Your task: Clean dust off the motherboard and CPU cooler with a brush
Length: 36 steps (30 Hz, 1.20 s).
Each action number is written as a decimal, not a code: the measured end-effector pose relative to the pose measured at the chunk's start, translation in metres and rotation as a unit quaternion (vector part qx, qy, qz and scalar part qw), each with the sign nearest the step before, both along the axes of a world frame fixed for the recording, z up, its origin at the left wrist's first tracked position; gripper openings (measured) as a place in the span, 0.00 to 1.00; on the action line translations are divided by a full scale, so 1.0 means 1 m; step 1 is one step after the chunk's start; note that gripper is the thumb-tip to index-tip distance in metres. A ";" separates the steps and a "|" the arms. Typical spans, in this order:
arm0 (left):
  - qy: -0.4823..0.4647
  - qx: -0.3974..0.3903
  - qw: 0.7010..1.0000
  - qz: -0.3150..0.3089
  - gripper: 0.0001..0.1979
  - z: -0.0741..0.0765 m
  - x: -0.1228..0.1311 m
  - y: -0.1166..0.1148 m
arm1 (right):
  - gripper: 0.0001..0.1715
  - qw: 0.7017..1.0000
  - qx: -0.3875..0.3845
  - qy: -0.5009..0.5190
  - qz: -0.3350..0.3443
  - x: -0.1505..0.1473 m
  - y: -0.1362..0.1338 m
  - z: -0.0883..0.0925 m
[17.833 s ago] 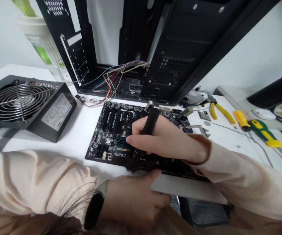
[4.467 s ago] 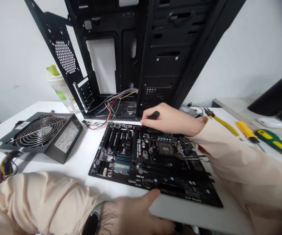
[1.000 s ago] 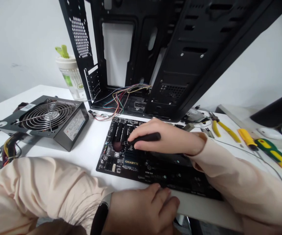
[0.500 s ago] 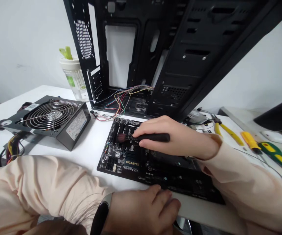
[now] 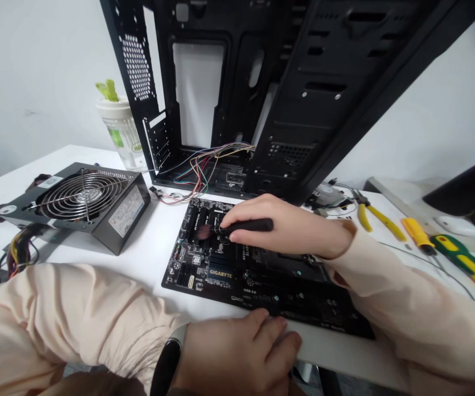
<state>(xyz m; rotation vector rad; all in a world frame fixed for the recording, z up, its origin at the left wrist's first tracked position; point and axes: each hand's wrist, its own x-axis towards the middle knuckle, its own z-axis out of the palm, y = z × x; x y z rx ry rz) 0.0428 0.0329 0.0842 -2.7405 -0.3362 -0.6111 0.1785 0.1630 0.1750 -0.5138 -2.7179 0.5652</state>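
My right hand (image 5: 289,226) grips a black-handled soft brush (image 5: 249,225), with its dark bristles (image 5: 204,231) on the expansion-slot area of a black Gigabyte motherboard (image 5: 188,269). The hand hides the board's middle and CPU socket. The motherboard lies flat on the white table (image 5: 68,157). My left hand (image 5: 237,352), wearing a black fitness band (image 5: 165,366), rests over the edge of a silver panel (image 5: 336,352), close to the board's front edge. It holds nothing that I can see.
A black open PC case (image 5: 237,82) stands behind the board, with coloured wires (image 5: 204,165) trailing out. A power supply (image 5: 97,209) sits to the left, a plastic cup (image 5: 120,132) behind it. Yellow pliers (image 5: 380,217), a yellow screwdriver (image 5: 416,235) and a green-yellow tool (image 5: 460,256) lie to the right.
The brush has shifted slightly left and its handle has tilted a little across the slot area. My left hand stays at the panel edge, and the view has shifted only slightly.
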 end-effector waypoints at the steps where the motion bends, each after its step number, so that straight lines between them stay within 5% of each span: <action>1: 0.005 0.001 1.000 -0.005 0.16 -0.001 0.000 0.000 | 0.12 0.999 0.015 -0.019 -0.022 0.001 0.002 -0.002; 5: -0.012 0.005 1.000 0.023 0.16 -0.003 0.001 -0.001 | 0.14 0.988 0.094 -0.045 -0.117 0.005 0.010 -0.006; 11: -0.022 0.005 0.999 0.025 0.19 -0.003 0.002 -0.003 | 0.11 0.998 -0.045 0.000 -0.053 0.001 0.004 -0.005; 17: -0.092 -0.010 0.991 0.098 0.17 -0.006 0.005 -0.007 | 0.16 0.983 0.028 -0.003 -0.184 0.000 0.004 -0.011; 23: -0.092 -0.006 0.991 0.093 0.17 -0.014 0.006 -0.008 | 0.13 0.990 -0.095 -0.019 -0.099 0.001 -0.001 -0.003; 28: -0.105 -0.019 0.987 0.116 0.16 -0.017 0.006 -0.010 | 0.16 0.989 0.003 0.000 -0.150 0.002 0.006 -0.010; 33: -0.092 -0.019 0.990 0.101 0.16 -0.012 0.005 -0.008 | 0.13 0.988 -0.098 -0.014 -0.122 0.001 0.002 -0.003; 36: -0.081 -0.002 0.993 0.085 0.17 -0.008 0.004 -0.006 | 0.12 0.984 -0.096 -0.034 -0.148 0.000 0.000 -0.001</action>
